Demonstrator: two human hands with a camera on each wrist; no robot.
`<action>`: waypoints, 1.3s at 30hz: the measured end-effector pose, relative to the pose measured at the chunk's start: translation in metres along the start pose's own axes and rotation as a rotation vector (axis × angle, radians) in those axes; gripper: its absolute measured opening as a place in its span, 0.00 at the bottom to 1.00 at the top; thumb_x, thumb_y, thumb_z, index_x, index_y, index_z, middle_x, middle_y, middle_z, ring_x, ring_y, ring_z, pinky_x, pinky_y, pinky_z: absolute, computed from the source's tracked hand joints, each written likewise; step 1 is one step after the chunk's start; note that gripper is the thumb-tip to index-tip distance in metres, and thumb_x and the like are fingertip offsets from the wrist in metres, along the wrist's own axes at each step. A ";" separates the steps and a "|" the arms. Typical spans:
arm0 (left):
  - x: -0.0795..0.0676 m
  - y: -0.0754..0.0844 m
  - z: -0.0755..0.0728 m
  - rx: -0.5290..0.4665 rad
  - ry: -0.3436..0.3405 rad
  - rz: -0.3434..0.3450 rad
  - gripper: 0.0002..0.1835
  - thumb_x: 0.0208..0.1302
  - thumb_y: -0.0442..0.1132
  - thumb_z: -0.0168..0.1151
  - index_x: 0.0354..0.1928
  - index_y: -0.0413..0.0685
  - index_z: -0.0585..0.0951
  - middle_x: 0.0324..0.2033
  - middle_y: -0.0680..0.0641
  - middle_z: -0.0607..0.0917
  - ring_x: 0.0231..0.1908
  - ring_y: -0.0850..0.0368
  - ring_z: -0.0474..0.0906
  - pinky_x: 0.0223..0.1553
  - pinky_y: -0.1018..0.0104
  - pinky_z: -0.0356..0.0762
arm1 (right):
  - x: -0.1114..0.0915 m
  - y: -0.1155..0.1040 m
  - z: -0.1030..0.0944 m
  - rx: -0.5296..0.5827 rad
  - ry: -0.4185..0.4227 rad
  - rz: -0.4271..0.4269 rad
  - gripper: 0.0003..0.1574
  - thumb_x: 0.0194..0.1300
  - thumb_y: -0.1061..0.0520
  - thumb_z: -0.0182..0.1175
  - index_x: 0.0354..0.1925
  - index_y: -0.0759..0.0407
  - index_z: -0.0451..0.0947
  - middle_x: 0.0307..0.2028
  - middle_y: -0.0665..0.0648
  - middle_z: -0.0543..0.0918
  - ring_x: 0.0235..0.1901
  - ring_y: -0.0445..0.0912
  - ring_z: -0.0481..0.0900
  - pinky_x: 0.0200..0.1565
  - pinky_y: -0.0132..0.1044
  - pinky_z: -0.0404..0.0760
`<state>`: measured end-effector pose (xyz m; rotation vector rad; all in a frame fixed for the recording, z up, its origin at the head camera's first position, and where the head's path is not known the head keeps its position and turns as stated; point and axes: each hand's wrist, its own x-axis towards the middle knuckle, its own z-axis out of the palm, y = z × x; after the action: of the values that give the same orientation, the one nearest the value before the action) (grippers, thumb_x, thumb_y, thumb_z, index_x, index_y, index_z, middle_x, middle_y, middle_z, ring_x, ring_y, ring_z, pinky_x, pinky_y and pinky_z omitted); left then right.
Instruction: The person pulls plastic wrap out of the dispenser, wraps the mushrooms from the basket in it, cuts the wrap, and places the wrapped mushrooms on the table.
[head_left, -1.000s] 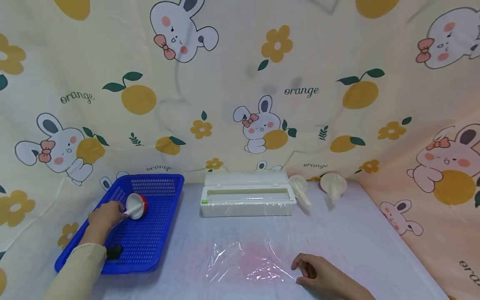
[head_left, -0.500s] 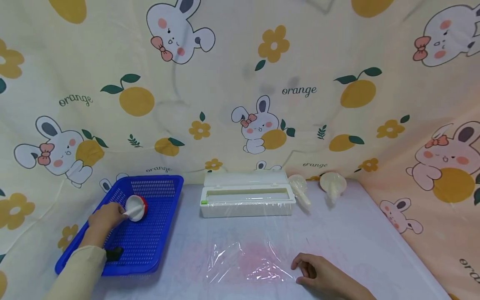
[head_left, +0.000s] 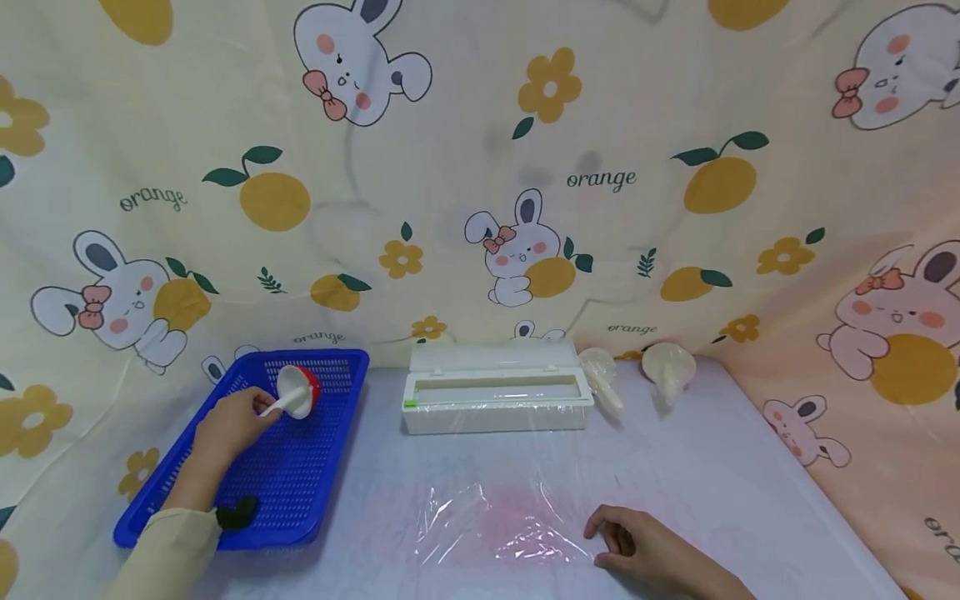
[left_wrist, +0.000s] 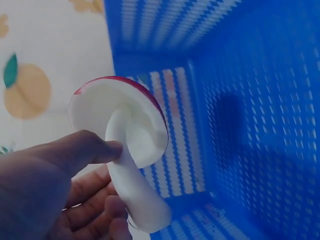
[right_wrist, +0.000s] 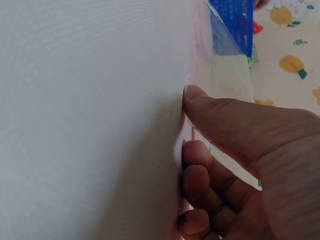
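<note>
My left hand (head_left: 232, 427) pinches the white stem of a mushroom (head_left: 298, 392) with a red cap, over the blue basket (head_left: 352, 400). In the left wrist view, the thumb lies across the stem (left_wrist: 132, 185) just below the cap, and the cap's pale underside shows. My right hand (head_left: 648, 550) rests on the table with loosely curled fingers, its thumb and fingertips at the right corner of a sheet of clear cling film (head_left: 487, 525). The film stretches forward from a white cling film dispenser (head_left: 495, 418) whose lid stands raised.
A dark object (head_left: 238, 512) lies in the near part of the basket. To the right of the dispenser are two pale, mushroom-shaped things in clear wrap, one beside it (head_left: 602, 385) and one farther right (head_left: 667, 371). A printed cloth (head_left: 450, 167) hangs behind the table.
My left hand has lifted the mushroom and moved it a little right and away from me, up toward the basket's far end. The right hand and film have stayed put.
</note>
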<state>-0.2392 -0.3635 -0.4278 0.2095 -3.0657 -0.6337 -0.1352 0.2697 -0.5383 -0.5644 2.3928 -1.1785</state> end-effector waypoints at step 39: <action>-0.067 0.175 0.073 -0.217 0.039 0.421 0.13 0.65 0.39 0.79 0.50 0.51 0.88 0.33 0.52 0.81 0.31 0.58 0.72 0.27 0.67 0.74 | 0.004 0.010 -0.002 -0.059 0.021 -0.140 0.15 0.70 0.52 0.74 0.51 0.47 0.82 0.30 0.43 0.75 0.28 0.33 0.72 0.30 0.28 0.73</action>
<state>-0.1974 -0.1664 -0.4239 -0.4066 -2.8331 -0.9017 -0.1409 0.2742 -0.5459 -0.7528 2.4466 -1.1795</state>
